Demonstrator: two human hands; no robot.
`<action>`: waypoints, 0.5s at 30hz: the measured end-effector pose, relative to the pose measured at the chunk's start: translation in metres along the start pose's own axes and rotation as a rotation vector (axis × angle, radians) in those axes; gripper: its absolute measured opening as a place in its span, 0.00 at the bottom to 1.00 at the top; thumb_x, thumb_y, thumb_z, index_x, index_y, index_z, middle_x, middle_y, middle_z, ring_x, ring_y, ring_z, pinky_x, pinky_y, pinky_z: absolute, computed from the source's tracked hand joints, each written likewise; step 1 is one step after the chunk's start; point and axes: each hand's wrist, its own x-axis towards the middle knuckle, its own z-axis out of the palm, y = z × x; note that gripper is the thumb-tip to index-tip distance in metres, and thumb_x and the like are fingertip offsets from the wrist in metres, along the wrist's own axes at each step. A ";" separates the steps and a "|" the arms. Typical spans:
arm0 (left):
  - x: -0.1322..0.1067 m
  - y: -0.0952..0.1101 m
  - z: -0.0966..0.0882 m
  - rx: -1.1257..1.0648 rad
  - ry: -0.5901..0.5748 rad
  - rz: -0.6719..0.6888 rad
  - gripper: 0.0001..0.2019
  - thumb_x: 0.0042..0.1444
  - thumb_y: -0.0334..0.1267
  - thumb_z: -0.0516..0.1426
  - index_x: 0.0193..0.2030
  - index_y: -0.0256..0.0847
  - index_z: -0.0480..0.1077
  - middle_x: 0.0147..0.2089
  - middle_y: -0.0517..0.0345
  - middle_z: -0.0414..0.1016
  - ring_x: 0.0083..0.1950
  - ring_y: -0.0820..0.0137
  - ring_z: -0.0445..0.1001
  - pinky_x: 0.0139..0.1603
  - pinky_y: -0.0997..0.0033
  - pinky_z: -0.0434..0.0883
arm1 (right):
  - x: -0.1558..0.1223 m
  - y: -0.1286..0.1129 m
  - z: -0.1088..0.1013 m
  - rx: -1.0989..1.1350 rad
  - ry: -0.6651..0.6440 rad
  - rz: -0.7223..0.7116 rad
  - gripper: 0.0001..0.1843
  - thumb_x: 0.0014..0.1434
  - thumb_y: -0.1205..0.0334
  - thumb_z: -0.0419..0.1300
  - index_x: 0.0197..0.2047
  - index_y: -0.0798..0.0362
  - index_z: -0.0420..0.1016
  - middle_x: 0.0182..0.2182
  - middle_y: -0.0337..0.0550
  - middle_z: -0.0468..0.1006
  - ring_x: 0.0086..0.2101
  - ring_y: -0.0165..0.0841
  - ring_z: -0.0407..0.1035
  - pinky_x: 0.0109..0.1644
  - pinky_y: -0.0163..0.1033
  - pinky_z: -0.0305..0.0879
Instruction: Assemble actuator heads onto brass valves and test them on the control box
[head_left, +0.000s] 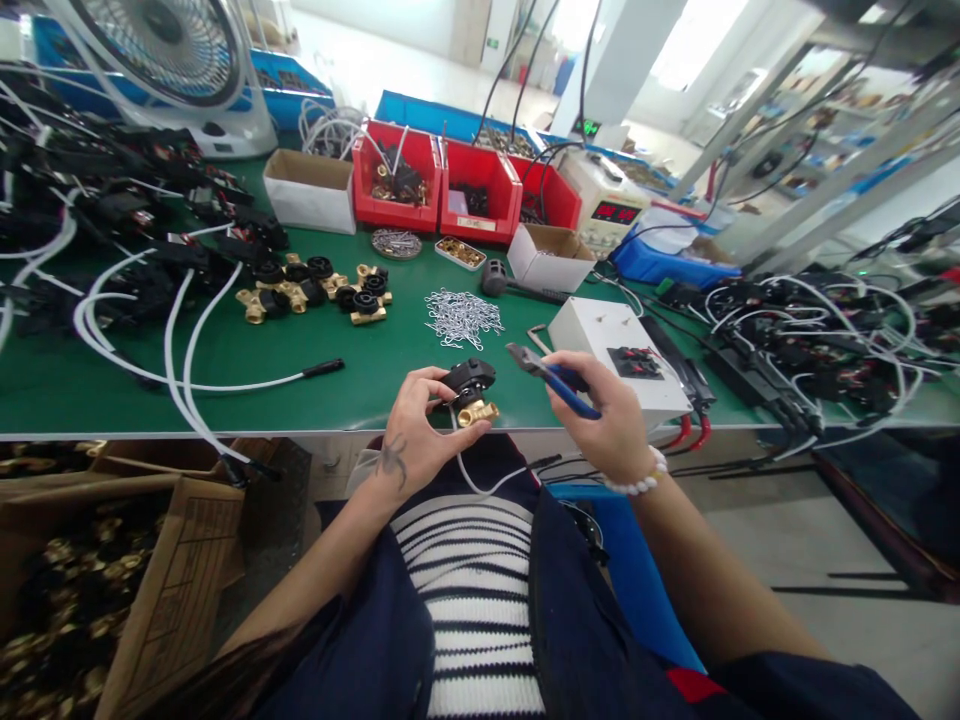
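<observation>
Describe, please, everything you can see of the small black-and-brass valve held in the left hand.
The valve is a small fitting with a black, plastic-looking cap above a shiny brass body. A thin white cable hangs from it toward the lap. The left hand pinches it between fingers and thumb, over the near edge of the green table. The blue-handled pliers in the right hand point at it from close by, seemingly without touching.
</observation>
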 end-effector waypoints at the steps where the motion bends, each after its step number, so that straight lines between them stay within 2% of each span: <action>1: 0.000 0.000 0.000 0.001 -0.001 0.000 0.20 0.46 0.43 0.70 0.39 0.40 0.66 0.52 0.47 0.71 0.56 0.59 0.74 0.46 0.57 0.80 | -0.001 -0.001 0.001 -0.022 0.023 -0.001 0.14 0.61 0.65 0.54 0.49 0.50 0.73 0.39 0.45 0.77 0.35 0.36 0.71 0.42 0.42 0.68; 2: 0.000 0.000 0.000 0.003 -0.002 0.001 0.20 0.46 0.42 0.70 0.39 0.40 0.66 0.53 0.47 0.71 0.56 0.59 0.74 0.46 0.57 0.80 | -0.002 -0.001 0.002 -0.067 -0.007 -0.004 0.14 0.61 0.67 0.54 0.49 0.50 0.74 0.39 0.46 0.77 0.35 0.36 0.71 0.41 0.42 0.68; 5: 0.000 0.000 0.000 0.007 0.000 -0.001 0.19 0.46 0.42 0.69 0.39 0.40 0.66 0.53 0.46 0.70 0.56 0.59 0.74 0.47 0.57 0.79 | -0.001 0.001 0.006 -0.206 -0.224 -0.003 0.15 0.56 0.70 0.55 0.46 0.53 0.75 0.35 0.47 0.76 0.34 0.37 0.70 0.39 0.41 0.67; 6: 0.000 0.000 0.000 0.008 -0.001 -0.001 0.19 0.47 0.42 0.69 0.40 0.40 0.66 0.53 0.46 0.70 0.56 0.60 0.74 0.47 0.57 0.79 | 0.000 0.001 0.006 -0.213 -0.249 0.002 0.15 0.56 0.70 0.56 0.46 0.53 0.75 0.34 0.46 0.76 0.34 0.37 0.70 0.38 0.41 0.67; 10: -0.001 0.000 0.000 0.016 -0.010 0.002 0.19 0.47 0.42 0.69 0.39 0.40 0.65 0.53 0.47 0.70 0.56 0.60 0.74 0.47 0.58 0.79 | 0.001 0.002 0.005 -0.138 -0.053 -0.004 0.17 0.58 0.70 0.54 0.49 0.52 0.74 0.36 0.44 0.75 0.32 0.34 0.68 0.39 0.39 0.67; 11: -0.001 0.000 0.000 0.022 -0.010 0.005 0.19 0.47 0.42 0.69 0.39 0.40 0.65 0.53 0.47 0.70 0.56 0.60 0.73 0.47 0.58 0.79 | 0.000 0.002 0.006 -0.152 -0.065 -0.007 0.17 0.57 0.71 0.54 0.48 0.52 0.74 0.36 0.44 0.75 0.32 0.34 0.68 0.38 0.39 0.67; 13: -0.001 0.000 0.001 0.038 -0.007 0.015 0.19 0.47 0.42 0.69 0.39 0.40 0.65 0.53 0.46 0.71 0.56 0.59 0.73 0.48 0.56 0.79 | -0.001 0.001 0.009 -0.179 -0.196 0.001 0.16 0.55 0.71 0.56 0.46 0.52 0.75 0.34 0.44 0.76 0.33 0.35 0.70 0.38 0.40 0.67; 15: -0.001 0.001 0.002 0.055 -0.002 0.029 0.18 0.46 0.40 0.69 0.38 0.40 0.65 0.52 0.46 0.71 0.55 0.58 0.74 0.48 0.54 0.78 | -0.002 0.000 0.012 -0.107 -0.289 0.048 0.12 0.56 0.69 0.59 0.44 0.52 0.76 0.34 0.44 0.78 0.34 0.36 0.73 0.39 0.39 0.69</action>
